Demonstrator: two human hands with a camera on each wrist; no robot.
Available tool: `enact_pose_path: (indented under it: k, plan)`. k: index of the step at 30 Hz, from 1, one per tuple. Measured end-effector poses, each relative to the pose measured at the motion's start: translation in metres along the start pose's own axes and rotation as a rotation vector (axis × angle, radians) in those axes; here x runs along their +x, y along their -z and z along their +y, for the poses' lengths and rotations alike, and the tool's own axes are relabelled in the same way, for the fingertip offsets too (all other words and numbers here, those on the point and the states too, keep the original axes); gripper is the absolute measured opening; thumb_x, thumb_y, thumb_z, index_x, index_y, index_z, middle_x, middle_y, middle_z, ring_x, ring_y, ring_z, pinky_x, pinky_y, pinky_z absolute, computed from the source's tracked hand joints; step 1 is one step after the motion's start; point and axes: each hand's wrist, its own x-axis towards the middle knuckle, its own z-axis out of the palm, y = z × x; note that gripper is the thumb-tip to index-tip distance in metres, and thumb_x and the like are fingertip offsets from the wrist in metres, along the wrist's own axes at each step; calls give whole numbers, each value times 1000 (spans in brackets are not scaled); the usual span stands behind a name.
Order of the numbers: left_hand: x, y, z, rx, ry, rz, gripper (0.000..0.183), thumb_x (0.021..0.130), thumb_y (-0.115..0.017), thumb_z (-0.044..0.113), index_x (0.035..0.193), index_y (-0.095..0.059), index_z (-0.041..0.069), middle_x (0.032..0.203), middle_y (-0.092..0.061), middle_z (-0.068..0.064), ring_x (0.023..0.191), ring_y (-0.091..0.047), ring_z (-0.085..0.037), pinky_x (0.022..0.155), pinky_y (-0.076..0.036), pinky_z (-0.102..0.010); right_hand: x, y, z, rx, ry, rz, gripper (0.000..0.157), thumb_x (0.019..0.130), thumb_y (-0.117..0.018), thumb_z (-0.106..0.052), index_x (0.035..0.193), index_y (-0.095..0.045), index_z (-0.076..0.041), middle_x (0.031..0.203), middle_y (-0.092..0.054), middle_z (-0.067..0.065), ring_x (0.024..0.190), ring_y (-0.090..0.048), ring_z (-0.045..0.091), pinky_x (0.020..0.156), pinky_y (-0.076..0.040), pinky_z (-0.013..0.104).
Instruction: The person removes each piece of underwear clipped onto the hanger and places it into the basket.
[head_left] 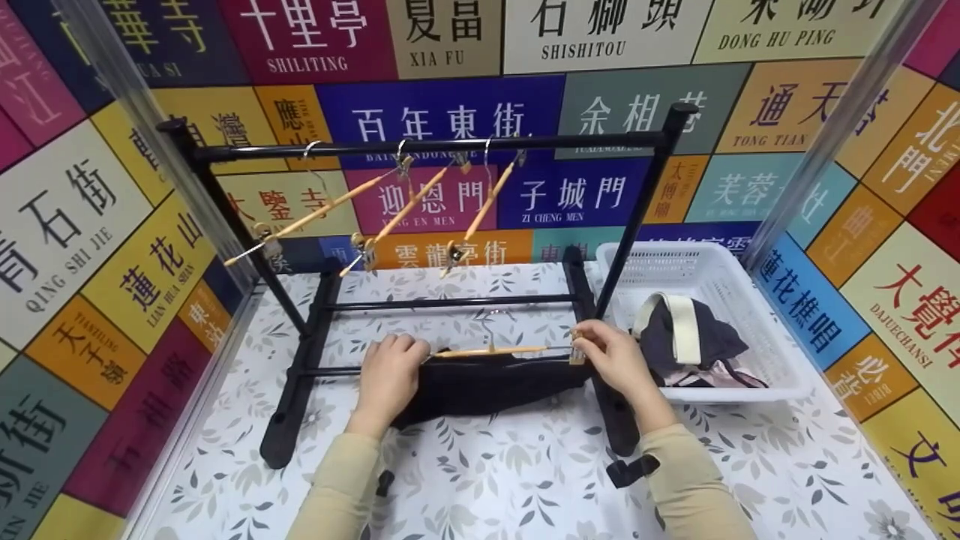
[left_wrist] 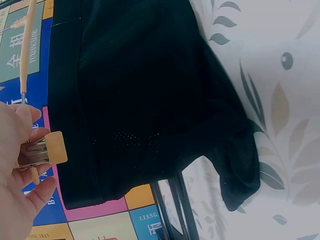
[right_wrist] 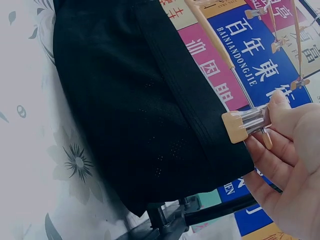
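A black garment (head_left: 480, 394) with a wide band and tiny perforations hangs below a wooden clip hanger (head_left: 457, 352), low in front of the rack. My left hand (head_left: 391, 375) holds the hanger's left end; in the left wrist view its fingers and thumb grip the metal clip (left_wrist: 57, 147), whose tan pad lies against the band. At the other end, my right hand (head_left: 619, 364) pinches the right clip (right_wrist: 236, 127), which overlaps the band's edge. The hanger's hook (head_left: 489, 326) points up, touching no bar that I can make out.
Three bare clip hangers, including one (head_left: 412, 210) in the middle, hang from the black rack's top bar (head_left: 570, 141). To the right stands a white basket (head_left: 784, 386) with a dark, cream-banded garment (head_left: 720, 337) and pink cloth inside. Patterned walls enclose the leaf-print tabletop (head_left: 510, 480).
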Motion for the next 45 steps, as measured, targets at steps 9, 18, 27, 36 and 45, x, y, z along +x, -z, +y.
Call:
enact_pose_path:
  k: [9, 18, 27, 36, 45]
  plan:
    - [5, 0, 0, 7, 23, 1, 21, 75, -65, -3, 88, -64, 14, 84, -61, -6, 79, -57, -33, 66, -44, -48, 8, 0, -2, -8, -18, 35, 12, 90, -72, -11, 102, -71, -7, 91, -72, 3, 75, -64, 18, 71, -50, 35]
    - [8, 1, 2, 5, 32, 46, 23, 73, -64, -6, 86, -64, 13, 84, -62, -6, 75, -56, -32, 63, -43, -47, 14, 1, -3, 12, -3, 42, 14, 89, -72, -8, 102, -69, -5, 90, -72, 4, 76, -64, 19, 73, -51, 34]
    - [11, 0, 6, -24, 44, 65, 23, 73, -64, -7, 85, -64, 13, 84, -61, -5, 76, -56, -32, 62, -42, -47, 9, 0, 1, 41, 1, 25, 18, 91, -69, -5, 109, -69, -3, 96, -72, 7, 85, -68, 22, 77, -54, 34]
    - [11, -2, 10, -72, 54, 116, 20, 73, -66, -5, 82, -63, 13, 82, -59, -4, 75, -54, -31, 61, -41, -46, 7, 0, -2, -111, 138, 78, 28, 86, -75, -10, 112, -68, -3, 98, -67, 10, 88, -68, 26, 80, -55, 41]
    - [9, -1, 11, -78, 55, 112, 22, 72, -63, -7, 83, -63, 13, 82, -59, -4, 76, -54, -31, 62, -41, -45, 8, -10, -10, -301, 417, 156, 39, 81, -80, -15, 117, -67, -4, 115, -64, 12, 103, -59, 33, 93, -45, 46]
